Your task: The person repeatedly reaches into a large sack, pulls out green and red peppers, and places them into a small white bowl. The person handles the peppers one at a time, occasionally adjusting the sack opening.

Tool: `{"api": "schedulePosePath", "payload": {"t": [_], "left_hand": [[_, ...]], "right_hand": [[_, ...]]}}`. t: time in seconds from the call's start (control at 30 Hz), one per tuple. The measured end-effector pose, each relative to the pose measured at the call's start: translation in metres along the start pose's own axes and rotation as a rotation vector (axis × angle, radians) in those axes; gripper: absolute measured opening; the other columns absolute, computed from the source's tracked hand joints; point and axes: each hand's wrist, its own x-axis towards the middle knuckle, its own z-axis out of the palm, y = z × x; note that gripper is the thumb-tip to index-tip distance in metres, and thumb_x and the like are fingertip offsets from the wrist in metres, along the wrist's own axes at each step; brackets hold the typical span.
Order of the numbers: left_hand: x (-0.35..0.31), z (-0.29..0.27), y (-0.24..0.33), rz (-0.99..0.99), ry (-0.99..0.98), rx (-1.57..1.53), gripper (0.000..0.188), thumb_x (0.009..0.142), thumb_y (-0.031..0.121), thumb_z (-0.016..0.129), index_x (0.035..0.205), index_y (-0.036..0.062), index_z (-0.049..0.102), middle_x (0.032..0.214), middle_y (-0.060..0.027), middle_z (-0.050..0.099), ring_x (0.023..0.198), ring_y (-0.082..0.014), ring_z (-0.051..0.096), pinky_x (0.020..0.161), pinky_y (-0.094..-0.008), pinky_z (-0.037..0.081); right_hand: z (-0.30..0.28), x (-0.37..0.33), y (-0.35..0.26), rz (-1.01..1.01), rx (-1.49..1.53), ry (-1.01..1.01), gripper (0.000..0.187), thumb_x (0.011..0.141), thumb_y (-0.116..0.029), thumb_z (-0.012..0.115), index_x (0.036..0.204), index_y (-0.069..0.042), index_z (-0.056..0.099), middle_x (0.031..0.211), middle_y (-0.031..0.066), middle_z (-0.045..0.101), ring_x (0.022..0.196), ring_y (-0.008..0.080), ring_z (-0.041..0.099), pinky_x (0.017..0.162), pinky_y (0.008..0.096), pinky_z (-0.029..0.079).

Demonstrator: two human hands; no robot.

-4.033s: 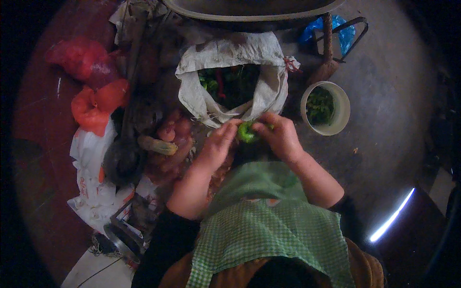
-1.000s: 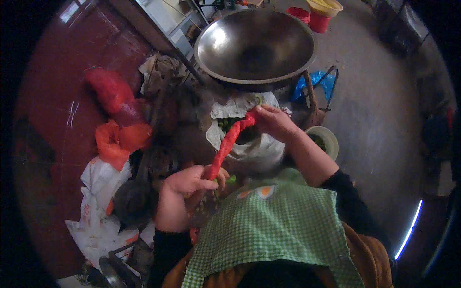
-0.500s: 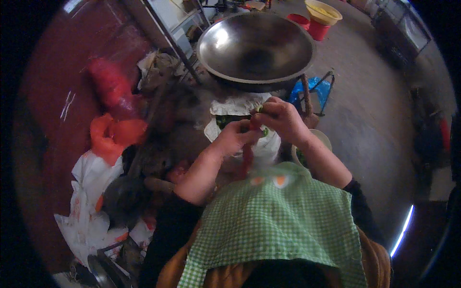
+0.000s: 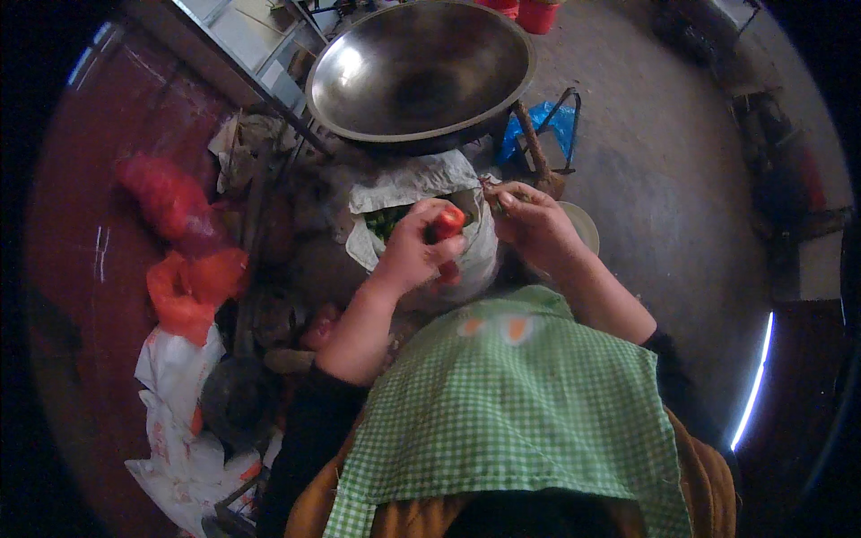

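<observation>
My left hand [image 4: 414, 247] is closed around a glossy red thing [image 4: 448, 224]; more red shows below the fingers, and its kind is unclear. My right hand [image 4: 534, 220], a little to the right, has its fingertips pinched on a thin, dark, stem-like piece [image 4: 489, 184]. Both hands are over a whitish woven sack [image 4: 408, 177] with its top rolled open. Inside, small green vegetables [image 4: 384, 221] show in part behind my left hand. A pale round container [image 4: 581, 229] stands beside my right wrist, partly hidden by it.
A large metal wok [image 4: 421, 72] stands beyond the sack. Right of it are a blue plastic bag [image 4: 549, 130] and a metal-framed stand. Along the left lie a red bag [image 4: 166, 193], an orange bag [image 4: 193, 287] and white sacks [image 4: 175, 386]. Red buckets [image 4: 538, 16] stand far back.
My hands have moved apart; they were together over the sack. My right hand now pinches the stem-like piece off to the right. The whole view has shifted, with the wok further left.
</observation>
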Motion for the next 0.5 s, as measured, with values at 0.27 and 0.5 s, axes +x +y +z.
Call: {"api": "schedulePosePath", "payload": {"t": [0.27, 0.5], "left_hand": [[0.009, -0.011, 0.021, -0.113, -0.133, -0.839, 0.025, 0.069, 0.025, 0.059, 0.079, 0.0032, 0.054, 0.124, -0.0179, 0.053, 0.096, -0.0249, 0.058, 0.080, -0.0372, 0.050], [0.010, 0.012, 0.038, -0.250, -0.158, -0.797, 0.037, 0.069, 0.032, 0.060, 0.091, 0.0028, 0.055, 0.109, -0.0127, 0.057, 0.095, -0.0216, 0.057, 0.078, -0.0327, 0.050]], "right_hand": [[-0.030, -0.009, 0.009, -0.250, -1.153, -0.067, 0.035, 0.080, -0.008, 0.070, 0.113, 0.001, 0.064, 0.100, 0.0106, 0.068, 0.091, 0.0151, 0.063, 0.082, 0.0315, 0.052], [0.011, -0.007, -0.012, -0.356, -0.742, -0.166, 0.030, 0.089, -0.013, 0.067, 0.114, 0.002, 0.060, 0.098, 0.0064, 0.065, 0.086, 0.0115, 0.061, 0.079, 0.0271, 0.051]]}}
